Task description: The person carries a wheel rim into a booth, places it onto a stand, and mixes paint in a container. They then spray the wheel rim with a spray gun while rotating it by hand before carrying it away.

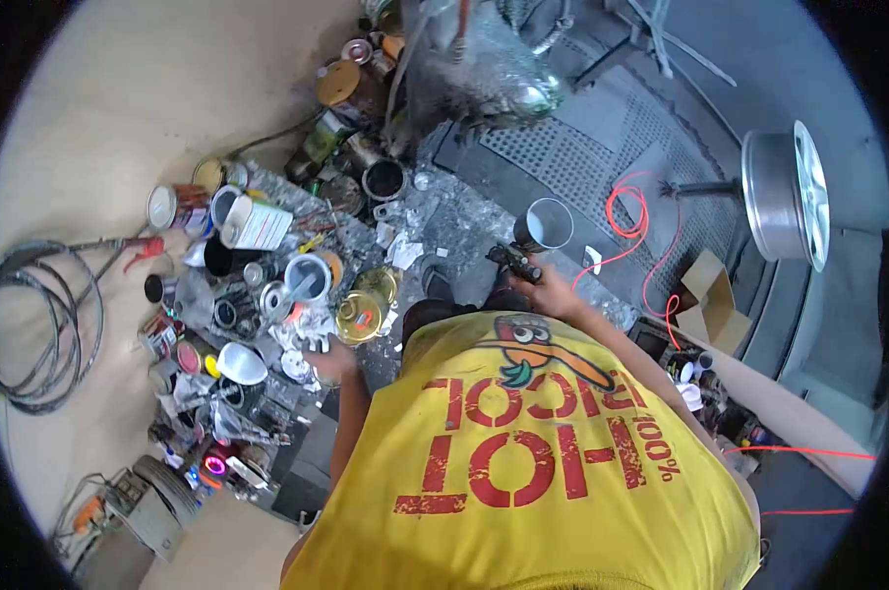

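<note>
My right hand (551,294) is wrapped round a dark spray gun (513,262), held out in front of my body. A clear cup (545,225) with greyish contents shows at the spray gun, its round mouth facing up. My left hand (334,362) reaches into the clutter on the bench, its fingertips at a crumpled white paper or rag (312,327); I cannot tell if they grip it. Close by stand a gold tin lid (358,316) and a tub (308,278) with a stirring tool in it.
Paint-stained cans, a white canister (256,225) and a white cup (241,364) crowd the bench. A coiled hose (41,324) hangs at the left wall. A wheel rim (787,197) sits on a stand to the right. A red air hose (645,221) and an open cardboard box (710,303) lie nearby.
</note>
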A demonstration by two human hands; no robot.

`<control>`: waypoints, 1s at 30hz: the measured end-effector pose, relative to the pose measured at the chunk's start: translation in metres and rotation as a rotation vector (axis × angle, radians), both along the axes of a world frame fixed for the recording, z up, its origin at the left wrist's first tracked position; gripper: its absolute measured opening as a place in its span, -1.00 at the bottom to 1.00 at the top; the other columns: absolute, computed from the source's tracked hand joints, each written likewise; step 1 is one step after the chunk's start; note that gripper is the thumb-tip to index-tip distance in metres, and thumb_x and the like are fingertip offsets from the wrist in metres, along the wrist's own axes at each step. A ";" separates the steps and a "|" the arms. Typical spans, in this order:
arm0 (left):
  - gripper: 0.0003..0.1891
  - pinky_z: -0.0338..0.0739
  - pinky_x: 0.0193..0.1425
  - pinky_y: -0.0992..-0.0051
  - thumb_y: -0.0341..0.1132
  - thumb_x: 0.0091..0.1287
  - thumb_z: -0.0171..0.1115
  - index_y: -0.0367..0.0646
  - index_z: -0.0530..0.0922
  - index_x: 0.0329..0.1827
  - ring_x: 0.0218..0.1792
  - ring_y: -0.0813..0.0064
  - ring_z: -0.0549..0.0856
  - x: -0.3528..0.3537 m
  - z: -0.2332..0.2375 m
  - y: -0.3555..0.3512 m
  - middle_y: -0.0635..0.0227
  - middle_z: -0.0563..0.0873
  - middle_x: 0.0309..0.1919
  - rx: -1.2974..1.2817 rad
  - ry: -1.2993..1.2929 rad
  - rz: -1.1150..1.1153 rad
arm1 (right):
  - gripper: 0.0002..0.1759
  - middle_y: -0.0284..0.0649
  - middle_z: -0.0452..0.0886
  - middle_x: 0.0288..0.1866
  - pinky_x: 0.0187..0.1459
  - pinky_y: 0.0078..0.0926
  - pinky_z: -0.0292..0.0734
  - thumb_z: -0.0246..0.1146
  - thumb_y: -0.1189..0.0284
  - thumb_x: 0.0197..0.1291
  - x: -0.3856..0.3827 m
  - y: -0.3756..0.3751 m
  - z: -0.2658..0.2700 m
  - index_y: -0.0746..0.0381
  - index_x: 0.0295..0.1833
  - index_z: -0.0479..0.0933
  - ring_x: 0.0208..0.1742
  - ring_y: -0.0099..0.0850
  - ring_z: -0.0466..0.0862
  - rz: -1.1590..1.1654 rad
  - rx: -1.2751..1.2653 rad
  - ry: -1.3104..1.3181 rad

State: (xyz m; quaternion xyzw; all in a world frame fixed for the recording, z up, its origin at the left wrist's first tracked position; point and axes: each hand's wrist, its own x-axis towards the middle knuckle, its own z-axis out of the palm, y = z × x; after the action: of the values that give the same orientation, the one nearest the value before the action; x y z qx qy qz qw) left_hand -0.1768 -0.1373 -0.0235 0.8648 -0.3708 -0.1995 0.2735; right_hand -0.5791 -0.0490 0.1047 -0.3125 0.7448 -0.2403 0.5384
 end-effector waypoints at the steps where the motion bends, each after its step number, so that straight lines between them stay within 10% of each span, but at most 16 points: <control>1: -0.46 0.51 0.17 0.23 -0.31 0.29 0.32 -0.39 0.40 0.27 0.00 0.08 0.64 0.016 -0.053 0.008 -0.03 0.62 0.09 -0.212 -0.228 -0.215 | -0.53 -0.14 0.63 -0.28 -0.24 -0.36 0.52 0.32 0.24 0.32 -0.003 -0.001 0.001 0.32 0.19 0.45 -0.30 -0.43 0.62 -0.001 0.013 -0.004; 4: -0.65 0.52 0.11 0.33 -0.28 0.33 0.29 -0.33 0.59 0.09 -0.12 0.20 0.68 -0.044 0.005 -0.012 0.08 0.72 -0.12 0.118 0.536 -0.739 | -0.50 0.04 0.68 -0.20 -0.07 -0.28 0.57 0.33 0.18 0.29 -0.011 0.006 -0.023 0.30 0.18 0.49 -0.16 -0.21 0.71 0.059 -0.005 0.061; 10: -0.65 0.55 -0.15 0.35 -0.19 0.47 0.15 -0.36 0.60 0.03 -0.29 0.39 0.69 -0.236 0.061 -0.029 0.13 0.75 -0.30 0.462 0.553 -1.362 | -0.54 0.10 0.67 -0.19 -0.06 -0.17 0.56 0.33 0.13 0.27 -0.030 0.029 -0.032 0.26 0.10 0.55 -0.16 -0.08 0.70 0.093 -0.300 0.167; 16: -0.71 0.47 -0.59 0.34 -0.35 0.42 -0.05 -0.39 0.61 -0.20 -0.55 0.38 0.66 -0.346 0.069 -0.008 0.13 0.69 -0.42 0.845 0.668 -1.076 | -0.44 0.20 0.65 -0.01 0.04 -0.08 0.55 0.31 0.09 0.29 -0.073 0.052 -0.044 0.28 0.21 0.49 0.02 0.13 0.65 0.090 -0.402 0.146; 17: -0.71 0.48 -0.60 0.37 -0.37 0.42 -0.07 -0.41 0.60 -0.21 -0.53 0.35 0.69 -0.359 0.070 -0.010 0.13 0.69 -0.45 0.791 0.333 -1.394 | -0.44 0.19 0.65 -0.01 0.05 -0.08 0.55 0.31 0.10 0.28 -0.085 0.058 -0.044 0.27 0.22 0.49 0.02 0.13 0.65 0.085 -0.373 0.145; 30: -0.70 0.47 -0.43 0.28 -0.20 0.43 0.06 -0.29 0.61 -0.23 -0.44 0.41 0.60 -0.545 0.087 0.075 0.21 0.67 -0.35 1.100 0.540 -1.207 | -0.46 0.14 0.68 -0.04 0.08 -0.12 0.56 0.39 0.21 0.13 -0.232 0.162 -0.031 0.25 0.18 0.54 0.01 0.06 0.68 -0.168 -0.249 0.163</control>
State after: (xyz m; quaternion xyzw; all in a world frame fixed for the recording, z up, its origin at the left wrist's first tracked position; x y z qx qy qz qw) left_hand -0.7215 -0.0626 0.0635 0.4520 -0.5402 -0.6610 -0.2588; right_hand -0.8113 0.1127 0.0737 -0.3319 0.7738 -0.3489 0.4114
